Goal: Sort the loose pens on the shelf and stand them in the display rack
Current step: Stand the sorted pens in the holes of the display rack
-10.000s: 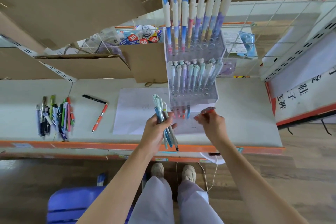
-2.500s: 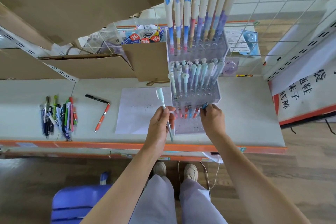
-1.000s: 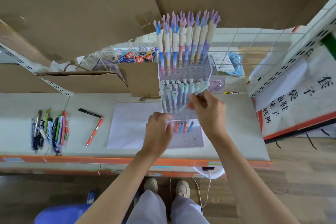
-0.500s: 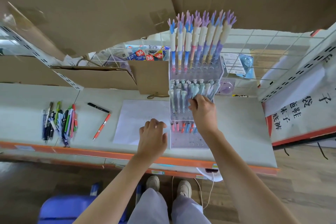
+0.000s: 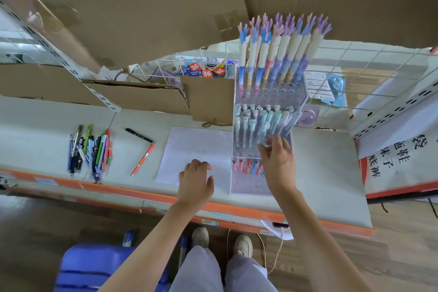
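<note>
Loose pens (image 5: 90,149) are being left heaped on the shelf (image 5: 47,121), the left hand (image 5: 195,184), emptied of its last pen, is being held slack, and the right hand (image 5: 278,161) is being withdrawn, fingers apart, from the rack (image 5: 265,130).

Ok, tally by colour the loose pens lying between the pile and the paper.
black pen: 1
orange pen: 1
Total: 2
The pile itself is too blurred to count.
</note>
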